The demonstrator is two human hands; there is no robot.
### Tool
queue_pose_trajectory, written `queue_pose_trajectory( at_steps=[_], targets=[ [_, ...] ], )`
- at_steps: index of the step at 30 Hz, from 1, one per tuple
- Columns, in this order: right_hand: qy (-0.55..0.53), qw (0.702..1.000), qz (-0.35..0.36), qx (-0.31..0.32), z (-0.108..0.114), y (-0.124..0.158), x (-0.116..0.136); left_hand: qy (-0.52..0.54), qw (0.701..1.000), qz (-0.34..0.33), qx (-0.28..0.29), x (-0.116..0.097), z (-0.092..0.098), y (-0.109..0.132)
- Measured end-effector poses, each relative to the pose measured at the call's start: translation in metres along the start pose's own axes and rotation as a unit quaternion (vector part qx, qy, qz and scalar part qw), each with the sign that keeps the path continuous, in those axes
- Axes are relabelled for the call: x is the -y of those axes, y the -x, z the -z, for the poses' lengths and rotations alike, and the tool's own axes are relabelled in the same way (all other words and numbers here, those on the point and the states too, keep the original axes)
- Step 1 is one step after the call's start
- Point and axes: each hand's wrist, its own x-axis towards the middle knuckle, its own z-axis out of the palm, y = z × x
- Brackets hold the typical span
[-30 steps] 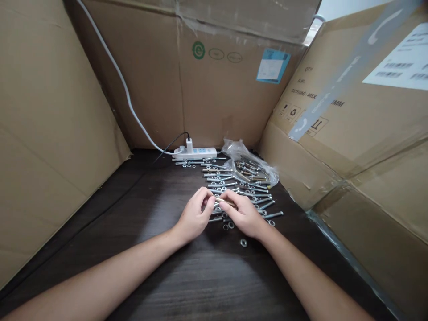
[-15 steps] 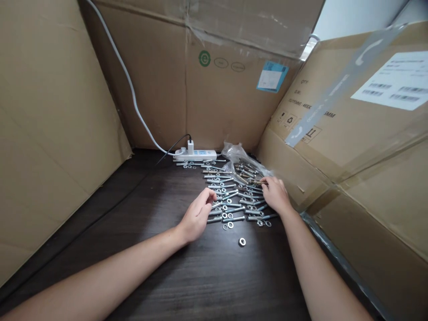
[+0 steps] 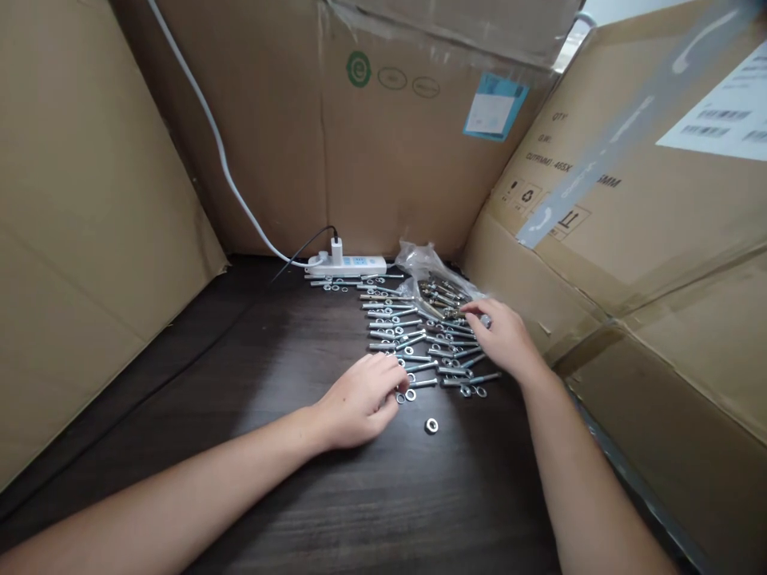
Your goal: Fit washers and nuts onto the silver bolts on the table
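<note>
The brassy bolts [image 3: 442, 300] lie in a heap at the mouth of the clear plastic bag [image 3: 419, 257], at 10 o'clock from the right hand [image 3: 498, 331]. The right thumb and index finger meet at the near edge of this heap; whether that grip is pinching a bolt or only touching one cannot be told. A small grey metal piece [image 3: 485, 321] shows beside the curled fingers, perhaps held, perhaps lying beneath. The left hand [image 3: 365, 399] arches over the lower rows of silvery bolts [image 3: 380, 326], palm down, its fingertips tucked out of sight, so its grip cannot be read either.

Each bolt should prove rigid and hard to damage, fairly heavy for its size, and inclined to roll or slip if oily. The middle of the shank looks the surest place to take hold; the loose rings near the ends might slide. The washers [image 3: 411, 394] are thin and would likely need a fingernail to lift, while the thicker nut [image 3: 431, 426], at 4 o'clock from the left hand, should pinch easily by its sides.

Bag film and overlapping shanks obscure the heap's count; threads are too small to make out.
</note>
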Motion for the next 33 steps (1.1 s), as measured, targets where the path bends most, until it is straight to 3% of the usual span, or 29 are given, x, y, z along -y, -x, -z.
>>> queue_pose_trajectory(
  at_steps=[4,9,11,17,25,29,33],
  targets=[
    [-0.053,0.996,0.002,0.069,0.007,0.007,0.034,-0.062,0.997,0.034,-0.003,0.001,0.000,-0.002],
    [-0.104,0.954,0.050,0.275,0.002,0.024,0.068,-0.083,0.993,0.075,-0.046,0.012,0.006,-0.001],
    [-0.085,0.943,0.073,0.314,0.001,0.031,0.074,-0.087,0.992,0.083,-0.047,0.014,0.011,0.005],
    [-0.021,0.952,0.073,0.297,-0.007,0.037,0.076,-0.076,0.992,0.100,0.015,0.011,0.024,0.025],
    [0.043,0.950,0.079,0.299,-0.009,0.034,0.083,-0.087,0.985,0.129,0.076,0.017,0.031,0.024],
    [0.044,0.951,0.096,0.291,-0.010,0.035,0.088,-0.087,0.983,0.138,0.079,0.017,0.028,0.023],
    [0.023,0.956,0.118,0.267,-0.010,0.034,0.091,-0.078,0.987,0.132,0.038,0.016,0.028,0.022]
  ],
)
